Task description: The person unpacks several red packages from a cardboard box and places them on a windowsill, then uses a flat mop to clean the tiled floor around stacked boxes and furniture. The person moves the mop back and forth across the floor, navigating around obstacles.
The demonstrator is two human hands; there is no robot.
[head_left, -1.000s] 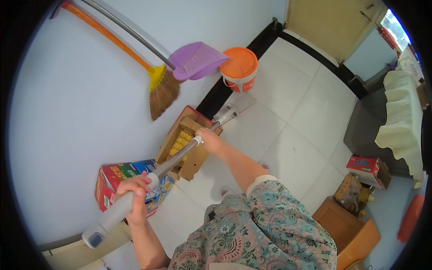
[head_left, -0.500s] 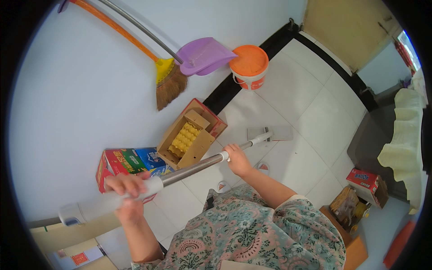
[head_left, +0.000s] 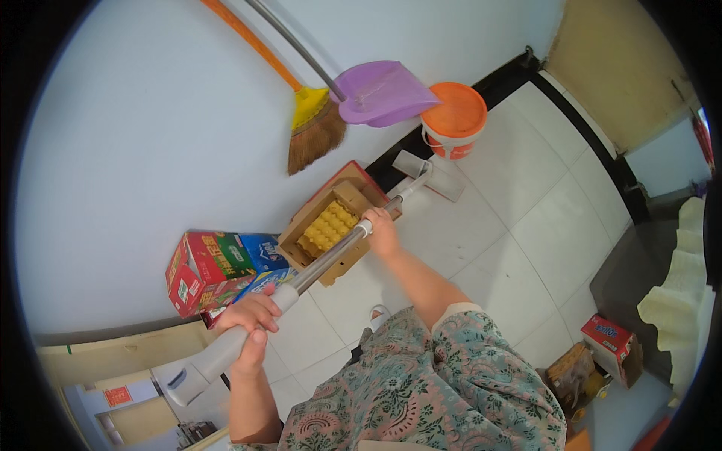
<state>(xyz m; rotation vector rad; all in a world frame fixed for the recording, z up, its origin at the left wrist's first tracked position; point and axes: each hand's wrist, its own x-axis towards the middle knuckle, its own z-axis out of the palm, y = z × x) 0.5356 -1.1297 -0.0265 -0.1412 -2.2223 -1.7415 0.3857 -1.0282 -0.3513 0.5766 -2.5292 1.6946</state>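
Note:
A flat mop [head_left: 328, 261] with a steel pole and a thick white handle slants across the view from lower left to upper right. My left hand [head_left: 252, 325] is wrapped round the white handle near its top end. Farther down, at the white collar of the pole, my right hand [head_left: 381, 232] grips it. The pale mop head [head_left: 445, 181] lies on the tiles by the black skirting, just in front of a white bucket with an orange lid [head_left: 454, 107]. An open carton with yellow egg trays [head_left: 329, 228] sits beside the pole.
A broom [head_left: 317, 128] and a purple dustpan [head_left: 387, 94] are against the wall. Colourful boxes [head_left: 218, 263] stand at the wall's foot on the left. At the right are a red-and-white carton [head_left: 611, 347] and a dark cabinet-like thing with a pale cover [head_left: 681, 278].
The mop head has moved away from me, from open floor to the skirting near the bucket. Both hands have kept hold of the pole as it swung. The view has shifted slightly.

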